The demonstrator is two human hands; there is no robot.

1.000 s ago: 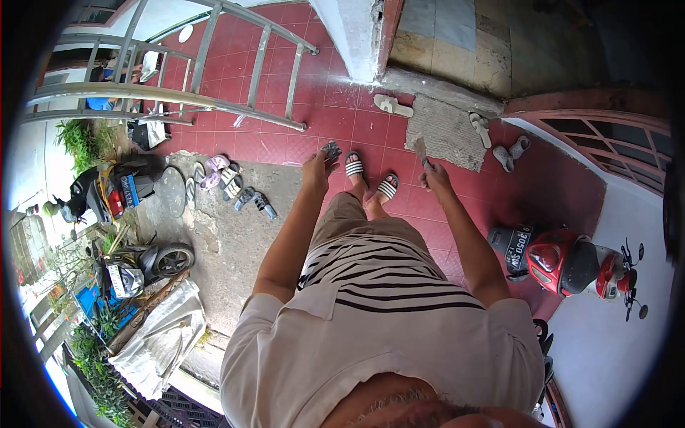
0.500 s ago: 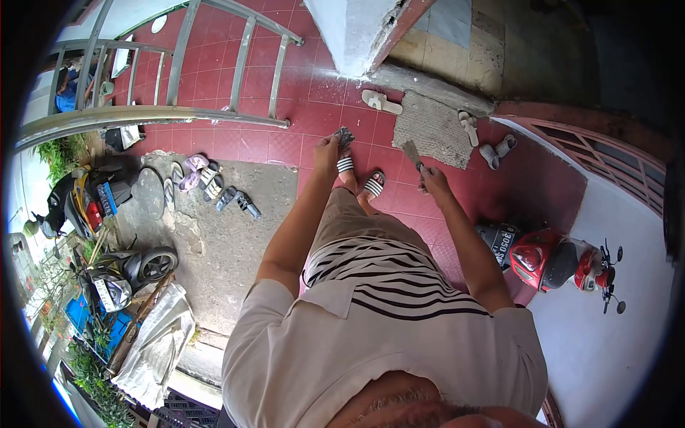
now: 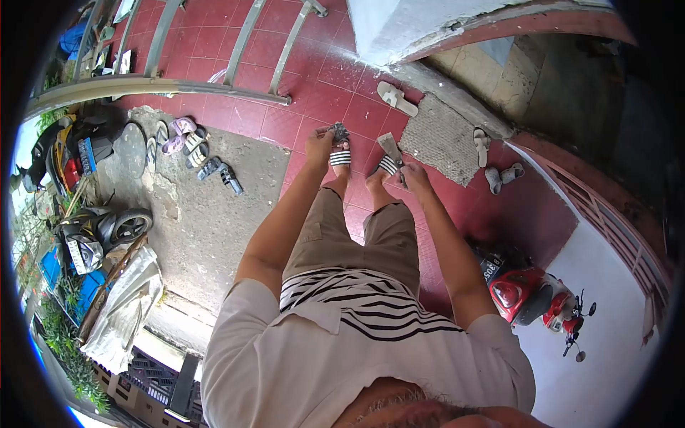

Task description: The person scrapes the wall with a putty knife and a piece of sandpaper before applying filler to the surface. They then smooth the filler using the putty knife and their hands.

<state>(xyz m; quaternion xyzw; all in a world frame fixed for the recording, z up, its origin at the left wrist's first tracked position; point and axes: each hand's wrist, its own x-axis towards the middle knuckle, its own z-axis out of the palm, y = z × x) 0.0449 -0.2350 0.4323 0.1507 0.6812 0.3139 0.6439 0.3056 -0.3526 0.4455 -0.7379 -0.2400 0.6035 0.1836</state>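
Note:
In the head view, my left hand [image 3: 321, 145] is closed round a crumpled grey wad [image 3: 340, 132], which sticks out past the fingertips; I cannot tell what it is made of. My right hand [image 3: 415, 177] grips a putty knife [image 3: 390, 148] by its handle. The broad, dull blade points forward and overlaps the striped slipper [image 3: 384, 167] on my right foot. Just behind the grey wad shows my left slipper [image 3: 340, 158]. Both hands are held out in front of me, apart from each other, above the red tiled floor [image 3: 300, 167].
A metal railing [image 3: 193, 88] crosses the upper left. Ahead lie a worn mat [image 3: 446, 139], white sandals [image 3: 397, 98] and a wall corner [image 3: 389, 36]. Several slippers [image 3: 194, 146] lie on the concrete at left. Motorcycles [image 3: 71, 160] stand left; a red scooter [image 3: 524, 292] stands right.
The view has shifted and turned, and my feet now show farther apart. My right hand and the putty knife have come nearer my left hand. Both hands keep their hold.

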